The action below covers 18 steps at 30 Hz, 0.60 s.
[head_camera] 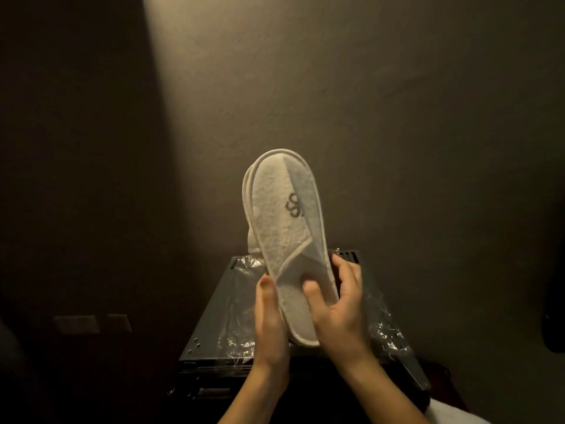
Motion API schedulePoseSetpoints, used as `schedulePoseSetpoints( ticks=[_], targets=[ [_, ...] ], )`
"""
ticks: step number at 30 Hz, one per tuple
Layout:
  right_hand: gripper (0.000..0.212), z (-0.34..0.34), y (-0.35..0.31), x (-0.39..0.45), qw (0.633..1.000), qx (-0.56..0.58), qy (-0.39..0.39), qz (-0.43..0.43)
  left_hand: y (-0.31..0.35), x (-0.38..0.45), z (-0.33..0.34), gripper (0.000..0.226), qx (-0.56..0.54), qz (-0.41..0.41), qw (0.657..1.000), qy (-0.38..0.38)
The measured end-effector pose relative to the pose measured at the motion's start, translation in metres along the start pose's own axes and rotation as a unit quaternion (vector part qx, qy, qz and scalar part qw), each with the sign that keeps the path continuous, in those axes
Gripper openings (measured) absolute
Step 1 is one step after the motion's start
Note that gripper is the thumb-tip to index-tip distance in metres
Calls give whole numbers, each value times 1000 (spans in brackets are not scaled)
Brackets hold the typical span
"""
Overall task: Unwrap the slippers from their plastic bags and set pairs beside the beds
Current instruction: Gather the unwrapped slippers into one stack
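A pair of white terry slippers (284, 215) stands upright in mid-air, stacked one behind the other, with a dark embroidered logo on the front one. My left hand (270, 322) grips the heel end from the left side. My right hand (339, 307) holds the same end from the right, thumb pressed on the insole. Crumpled clear plastic bags (241, 289) lie below on a dark metal box, and more of the plastic (386, 328) spreads out on the right.
The dark metal box (201, 335) with a flat top sits against a dim beige wall (367, 102). Two wall plates (91, 324) show low on the left. A white cloth corner (449, 414) appears at bottom right. The room is dark.
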State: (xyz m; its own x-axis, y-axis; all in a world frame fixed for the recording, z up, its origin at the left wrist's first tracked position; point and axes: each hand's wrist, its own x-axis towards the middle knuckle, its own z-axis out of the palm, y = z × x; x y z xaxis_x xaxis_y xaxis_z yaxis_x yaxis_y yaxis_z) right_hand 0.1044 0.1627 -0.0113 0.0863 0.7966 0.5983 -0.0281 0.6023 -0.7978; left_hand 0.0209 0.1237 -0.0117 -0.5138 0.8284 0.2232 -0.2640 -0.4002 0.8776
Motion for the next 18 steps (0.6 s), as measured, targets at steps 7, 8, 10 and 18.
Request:
schedulePoseSetpoints(
  ticks=[7,8,10,18],
  targets=[
    [67,-2,0,-7,995,93,-18,39,-1,-3,9,45,15,71,997,-38],
    [72,-4,-1,-6,991,120,-26,54,0,-3,10,50,15,72,996,-42],
    [76,-7,-4,-2,988,132,-34,66,-3,-3,12,56,16,76,996,-49],
    [53,-33,4,0,988,120,-18,99,20,8,5,84,131,63,986,-80]
  ],
)
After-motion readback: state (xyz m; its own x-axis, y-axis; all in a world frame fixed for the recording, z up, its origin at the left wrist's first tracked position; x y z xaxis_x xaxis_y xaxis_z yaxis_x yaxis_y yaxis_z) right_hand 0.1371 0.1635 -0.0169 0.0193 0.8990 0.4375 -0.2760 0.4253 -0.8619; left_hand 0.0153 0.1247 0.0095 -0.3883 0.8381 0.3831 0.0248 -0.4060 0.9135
